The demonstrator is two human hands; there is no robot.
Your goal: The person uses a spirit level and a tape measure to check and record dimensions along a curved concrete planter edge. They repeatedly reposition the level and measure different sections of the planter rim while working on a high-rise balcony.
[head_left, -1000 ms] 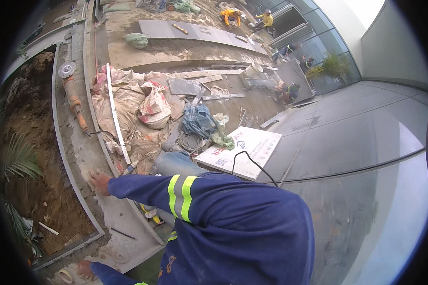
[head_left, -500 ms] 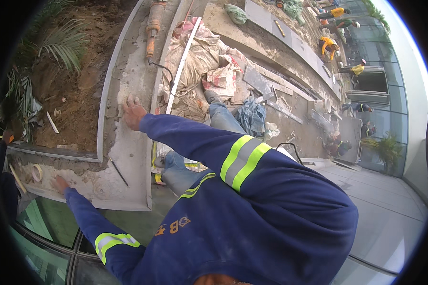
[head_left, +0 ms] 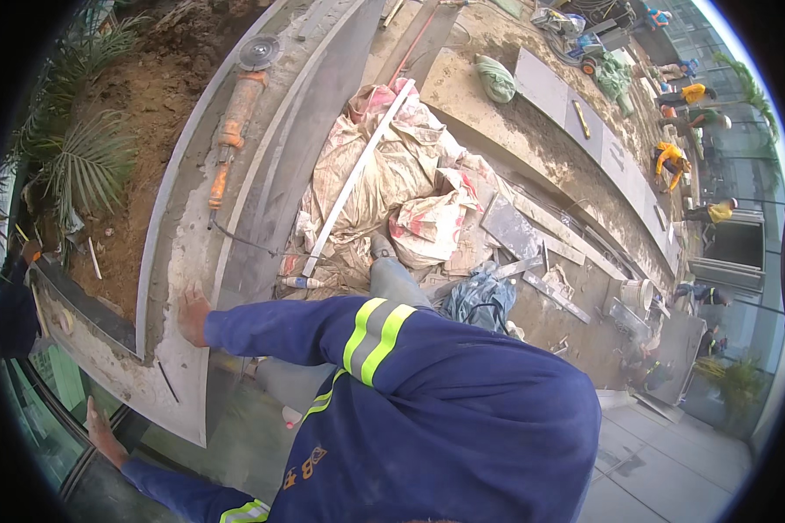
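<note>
My right hand (head_left: pixel 194 315) lies flat on the pale concrete ledge (head_left: pixel 187 370), fingers stretched, close to the ledge's inner corner. Off the ledge's outer edge, my left hand (head_left: pixel 105 433) reaches over the dark-framed glass (head_left: pixel 153 436) with fingers extended and nothing in it; whether it touches the frame I cannot tell. A thin dark rod (head_left: pixel 167 382) rests on the ledge below my right hand. Further along the ledge lies an orange angle grinder (head_left: pixel 235 122), its disc at the far end and its cable trailing toward the sacks.
Dirty sacks (head_left: pixel 375 183) lie heaped by my feet, crossed by a white strip (head_left: pixel 362 174). Grey slabs (head_left: pixel 576 122), a blue plastic bag (head_left: pixel 480 301) and a bucket (head_left: pixel 637 296) are to the right. Soil with palm fronds (head_left: pixel 87 166) borders the ledge. Co-workers (head_left: pixel 672 166) stand far right; a dark-sleeved person (head_left: pixel 13 301) is at left.
My left hand has left the ledge and moved outward over the glass. My right hand has slid along the ledge toward its inner corner. The view has shifted, showing the whole grinder.
</note>
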